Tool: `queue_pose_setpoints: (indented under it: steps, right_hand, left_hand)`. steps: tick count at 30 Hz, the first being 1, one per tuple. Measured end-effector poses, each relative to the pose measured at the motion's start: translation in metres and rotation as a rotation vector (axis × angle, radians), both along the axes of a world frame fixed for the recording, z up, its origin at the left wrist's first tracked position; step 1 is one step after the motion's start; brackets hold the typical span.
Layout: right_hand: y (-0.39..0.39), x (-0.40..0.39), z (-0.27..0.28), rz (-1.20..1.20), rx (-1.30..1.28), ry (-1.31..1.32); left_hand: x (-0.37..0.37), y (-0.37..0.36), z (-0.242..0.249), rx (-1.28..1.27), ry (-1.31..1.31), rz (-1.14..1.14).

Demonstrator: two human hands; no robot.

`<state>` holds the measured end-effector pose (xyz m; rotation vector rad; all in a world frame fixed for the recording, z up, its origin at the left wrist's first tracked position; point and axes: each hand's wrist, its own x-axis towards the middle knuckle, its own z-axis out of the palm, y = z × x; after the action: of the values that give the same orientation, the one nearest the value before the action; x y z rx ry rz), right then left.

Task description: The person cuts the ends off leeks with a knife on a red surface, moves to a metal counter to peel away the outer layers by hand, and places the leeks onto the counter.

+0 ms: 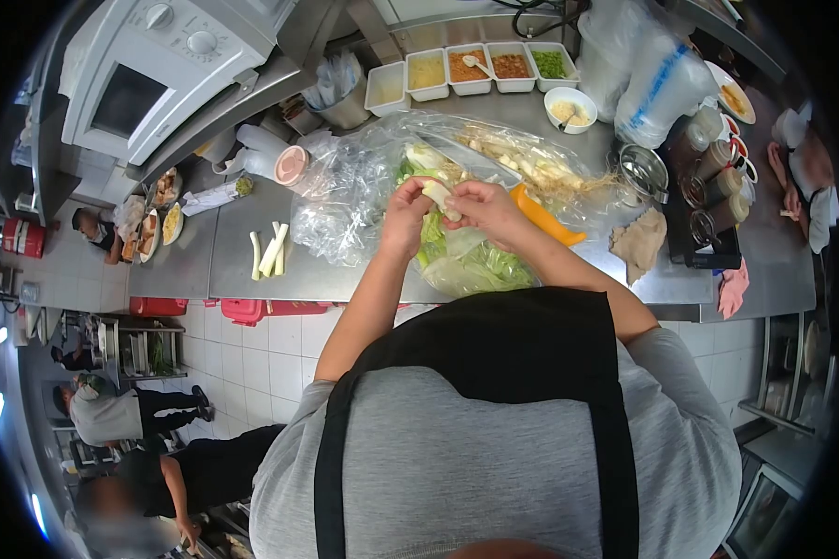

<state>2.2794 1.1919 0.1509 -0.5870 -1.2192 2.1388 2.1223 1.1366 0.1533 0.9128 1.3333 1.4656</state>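
Observation:
Both my hands meet over the middle of the counter and grip a short pale leek piece (439,195). My left hand (406,212) pinches its left end, and my right hand (488,211) has its fingers on the right side. Just beyond them lies a large knife with an orange handle (545,219), its blade partly under clear plastic. Leeks with stringy roots (550,168) rest in the plastic at the upper right. Below my hands, leafy green trimmings (489,268) sit on a clear plastic bag. Several cut white leek stalks (271,252) lie at the left.
Crumpled clear plastic (331,200) covers the counter left of my hands. Tubs of chopped ingredients (469,70) line the back, near a small white bowl (570,110). A beige cloth (639,244) and a sauce bottle rack (708,244) stand right. Other people work at left and far right.

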Motion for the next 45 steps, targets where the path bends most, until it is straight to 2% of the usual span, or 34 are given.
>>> queue_pose_setpoints:
  steps: [2,5,6,8,9,11,12,14,17,20,23,24,27,30,34,37,40,42,45]
  right_hand:
    - [0.005,0.002,-0.002,-0.049,0.173,-0.109]
    - [0.007,0.002,0.009,-0.191,0.526,-0.334]
    - [0.007,0.002,0.013,-0.25,0.659,-0.42]
    - [0.011,0.002,0.018,-0.405,0.98,-0.363]
    - [0.012,0.002,0.019,-0.482,1.139,-0.33]
    - [0.014,0.001,0.015,-0.532,1.238,-0.336]
    - [0.014,0.0,0.013,-0.554,1.287,-0.338]
    - [0.013,-0.002,0.009,-0.562,1.243,-0.324]
    - [0.015,-0.007,-0.005,-0.49,1.102,-0.419]
    - [0.025,-0.002,-0.002,-0.484,0.938,-0.507]
    - [0.043,0.015,0.023,-0.468,0.858,-0.552]
    - [0.048,0.019,0.032,-0.453,0.846,-0.563]
    - [0.058,0.023,0.045,-0.353,1.159,-0.737]
    - [0.042,0.01,0.037,-0.542,1.454,-0.909]
    - [0.019,0.006,0.03,-0.257,1.398,-0.768]
    - [0.012,0.009,0.026,-0.2,1.334,-0.703]
    - [0.008,0.008,0.021,-0.166,1.223,-0.648]
    - [0.003,0.003,0.016,-0.088,1.183,-0.598]
    - [-0.011,0.0,0.013,-0.054,1.247,-0.732]
  left_hand:
    - [-0.013,0.001,-0.011,-0.128,0.141,0.083]
    - [-0.014,-0.009,0.0,-0.258,0.006,-0.094]
    - [-0.01,-0.012,0.005,-0.221,-0.133,-0.105]
    - [-0.002,-0.017,0.015,-0.145,-0.411,-0.124]
    - [0.002,-0.02,0.024,-0.127,-0.431,-0.121]
    - [0.008,-0.024,0.039,-0.087,-0.471,-0.115]
    - [0.011,-0.025,0.038,-0.075,-0.324,0.021]
    - [0.023,-0.025,0.033,-0.054,-0.026,0.286]
    - [0.029,-0.024,0.013,0.028,-0.116,0.266]
    - [0.003,-0.023,-0.034,0.021,0.312,0.178]
    - [-0.017,-0.037,-0.017,0.177,0.559,0.14]
    - [-0.022,-0.044,-0.009,0.176,0.703,0.06]
    - [-0.034,-0.058,0.003,0.254,1.18,-0.153]
    - [-0.026,-0.063,-0.001,0.299,1.292,-0.234]
    - [-0.015,-0.057,-0.011,0.297,1.402,-0.222]
    - [-0.026,-0.057,-0.011,0.299,1.236,-0.16]
    - [-0.032,-0.069,0.003,0.0,0.899,-0.051]
    - [-0.034,-0.074,-0.008,0.122,1.055,-0.027]
    - [-0.025,-0.076,-0.015,0.213,1.307,0.008]
